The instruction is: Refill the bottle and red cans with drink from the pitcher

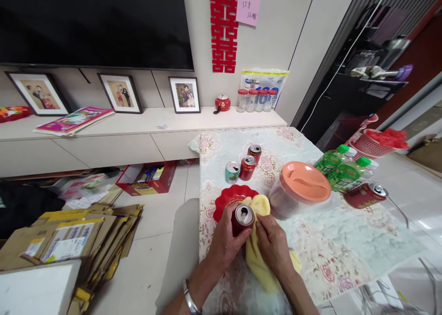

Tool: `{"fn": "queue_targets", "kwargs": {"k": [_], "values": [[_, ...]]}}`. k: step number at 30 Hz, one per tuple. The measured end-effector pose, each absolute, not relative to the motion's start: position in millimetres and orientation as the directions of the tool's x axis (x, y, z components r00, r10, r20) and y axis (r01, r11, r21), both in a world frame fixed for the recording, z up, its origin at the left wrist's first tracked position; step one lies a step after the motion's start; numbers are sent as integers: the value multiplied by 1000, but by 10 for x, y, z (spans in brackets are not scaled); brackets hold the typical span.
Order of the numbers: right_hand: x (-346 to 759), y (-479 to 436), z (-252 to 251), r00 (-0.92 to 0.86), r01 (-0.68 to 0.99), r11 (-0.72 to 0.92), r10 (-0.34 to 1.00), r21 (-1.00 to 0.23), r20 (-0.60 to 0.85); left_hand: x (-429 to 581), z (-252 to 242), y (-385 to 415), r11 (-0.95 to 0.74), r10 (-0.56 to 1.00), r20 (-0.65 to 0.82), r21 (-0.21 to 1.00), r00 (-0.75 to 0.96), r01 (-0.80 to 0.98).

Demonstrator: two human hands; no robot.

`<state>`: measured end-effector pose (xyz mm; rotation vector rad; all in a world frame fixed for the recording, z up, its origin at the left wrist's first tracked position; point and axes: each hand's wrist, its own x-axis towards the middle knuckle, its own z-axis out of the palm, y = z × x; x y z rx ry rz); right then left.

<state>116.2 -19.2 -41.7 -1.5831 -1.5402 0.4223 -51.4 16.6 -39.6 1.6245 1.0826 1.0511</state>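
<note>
Wrapped around a dark red can (pixel 244 215), my left hand (pixel 224 236) holds it upright with its opened top facing up. My right hand (pixel 274 241) is closed on a yellow cloth (pixel 257 259), pressed near the can's right side. Behind the can lies a red scalloped plate (pixel 224 198), partly covered by the cloth and my left hand. Farther back on the flowered tablecloth stand a teal can (pixel 232 172), a red can (pixel 247 167) and a darker red can (pixel 254 153). A tub with an orange lid (pixel 305 181) stands to the right of the cloth.
Green-capped bottles (pixel 341 170) and a large dark red can (pixel 366 195) lie right of the tub. A white cabinet (pixel 138 126) with jars (pixel 257 101) and photo frames runs behind the table. Flattened cardboard (pixel 69 236) and a red box (pixel 148 179) are on the floor at left.
</note>
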Motion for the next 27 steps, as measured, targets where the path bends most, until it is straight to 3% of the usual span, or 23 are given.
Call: {"fn": "queue_targets", "kwargs": {"k": [12, 18, 23, 27], "values": [[1459, -617, -286, 310, 745, 85, 834, -661, 456, -438, -437, 177, -171, 960, 129, 973, 248, 155], [1496, -657, -428, 165, 799, 158, 869, -580, 466, -434, -428, 146, -218, 963, 189, 965, 195, 144], [1534, -634, -375, 200, 863, 112, 821, -493, 535, -415, -362, 147, -237, 963, 220, 967, 158, 92], [1351, -552, -232, 96, 842, 249, 804, -479, 587, -394, -364, 138, -253, 961, 239, 964, 139, 87]]}}
